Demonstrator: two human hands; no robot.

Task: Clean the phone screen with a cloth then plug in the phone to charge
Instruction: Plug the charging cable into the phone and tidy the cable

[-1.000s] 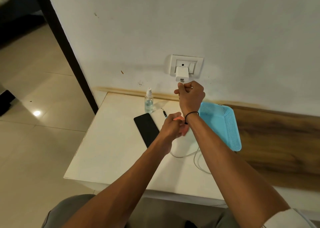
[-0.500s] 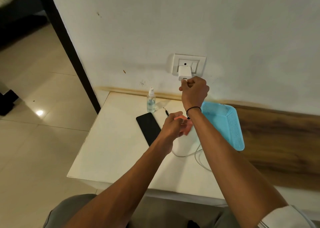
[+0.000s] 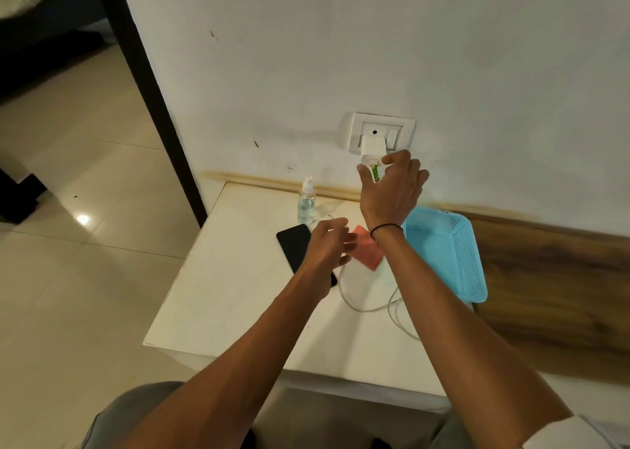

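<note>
A black phone (image 3: pixel 292 244) lies screen up on the white table (image 3: pixel 221 295), with a pink cloth (image 3: pixel 366 247) to its right. A white charger adapter (image 3: pixel 372 145) sits in the wall socket (image 3: pixel 405 125). My right hand (image 3: pixel 392 189) is raised to it, thumb and forefinger pinching the green-wrapped cable plug (image 3: pixel 375 172) that is seated in the adapter's underside; its other fingers are spread. My left hand (image 3: pixel 327 244) hovers over the phone's right edge, closed on the other end of the white cable (image 3: pixel 361 309), which loops across the table.
A small clear spray bottle (image 3: pixel 306 203) stands at the table's back edge, just behind the phone. A blue perforated basket (image 3: pixel 446 254) lies on the right side of the table. A dark door frame (image 3: pixel 153 90) and tiled floor are to the left.
My right hand went from a closed fist under the adapter to a loose pinch with spread fingers, and the green plug now shows in the adapter. The pink cloth is uncovered.
</note>
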